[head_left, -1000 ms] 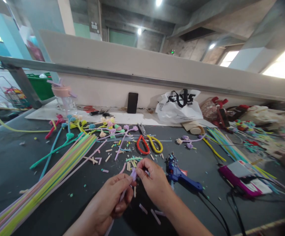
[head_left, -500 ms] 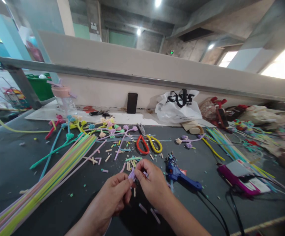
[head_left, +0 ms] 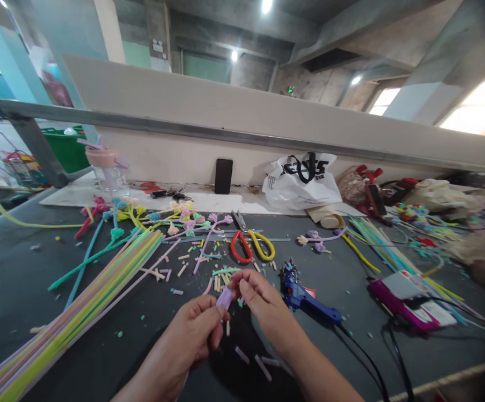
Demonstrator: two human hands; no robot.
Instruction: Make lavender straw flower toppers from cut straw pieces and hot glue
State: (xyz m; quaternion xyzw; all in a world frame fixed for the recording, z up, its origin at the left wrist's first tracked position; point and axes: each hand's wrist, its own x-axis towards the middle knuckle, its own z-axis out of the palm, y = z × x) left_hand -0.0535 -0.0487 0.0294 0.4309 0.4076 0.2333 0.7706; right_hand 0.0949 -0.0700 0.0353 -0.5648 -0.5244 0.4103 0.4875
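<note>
Both of my hands meet low in the middle of the view over a dark table point(head_left: 24, 279). My left hand point(head_left: 194, 335) pinches a lilac straw piece point(head_left: 224, 296) between thumb and fingers. My right hand point(head_left: 259, 304) has its fingertips closed on the top end of that same straw piece. Just beyond my right hand lies a blue glue gun point(head_left: 301, 295) with a black cable trailing to the right. Red and yellow handled scissors point(head_left: 251, 245) lie further back, past several short cut straw bits point(head_left: 184, 268).
A long bundle of pastel straws point(head_left: 70, 324) runs diagonally at the left. Finished straw flowers point(head_left: 171, 220) lie at the back left, a white plastic bag point(head_left: 301, 181) and a black phone point(head_left: 223, 176) against the wall. More straws and a magenta packet point(head_left: 405, 304) sit at the right.
My left hand has slid a little lower on the straw and my right fingers have shifted at its top end. The view has tilted slightly.
</note>
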